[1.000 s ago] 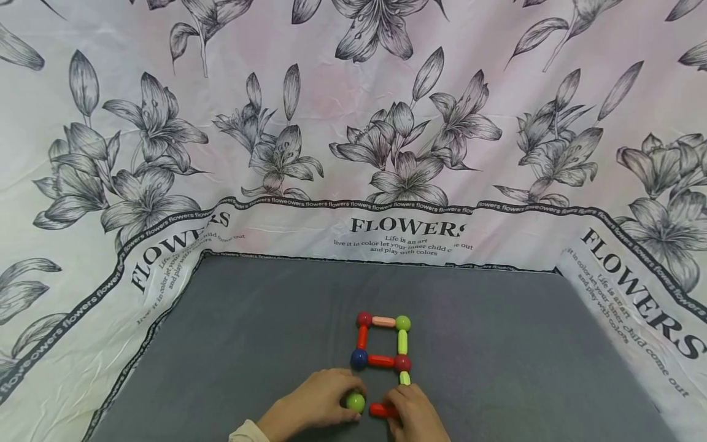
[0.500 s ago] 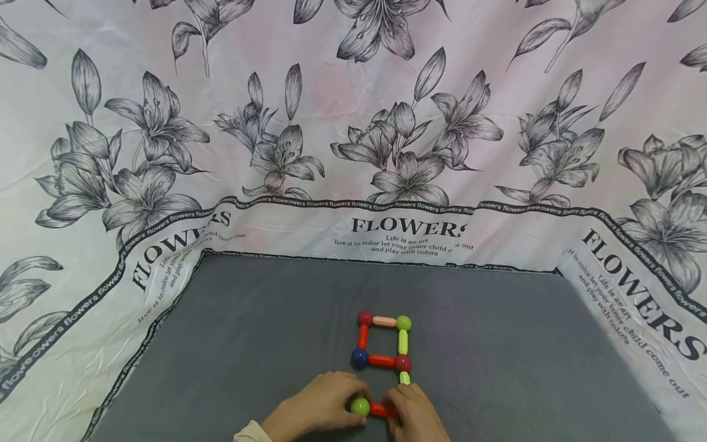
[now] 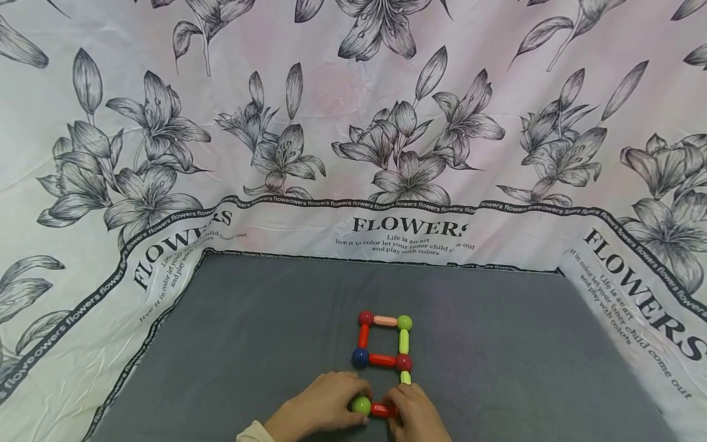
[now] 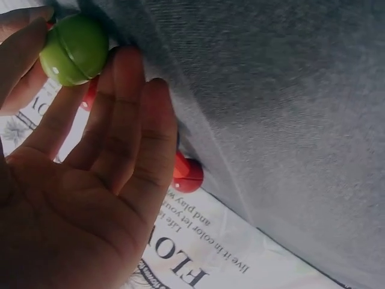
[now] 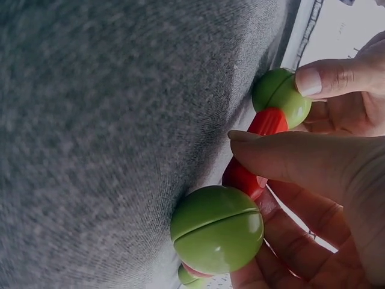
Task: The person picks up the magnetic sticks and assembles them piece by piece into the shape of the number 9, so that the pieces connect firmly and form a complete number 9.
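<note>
My left hand [image 3: 323,402] pinches a green ball [image 3: 361,405] between thumb and fingers, low in the head view. My right hand [image 3: 415,416] pinches a red rod [image 5: 242,179] around its middle. One end of the rod meets the left hand's ball; at its other end sits a second green ball [image 5: 216,229], hidden under the right hand in the head view. A yellow-green rod [image 3: 405,377] runs from a crimson ball [image 3: 404,363] down toward the right fingers. Above the hands lies a joined square of rods, with a blue ball [image 3: 360,357] at its lower left corner.
The square's top holds a red ball [image 3: 366,317], a peach rod [image 3: 385,321] and a green ball. Red rods and a yellow-green rod form its other sides. A grey cloth [image 3: 265,319] covers the table, and a flower-printed sheet [image 3: 309,227] rises behind and at both sides.
My left hand has moved slightly right, bringing its green ball against the end of the red rod; the gap between them has closed. My right hand has stayed almost in place.
</note>
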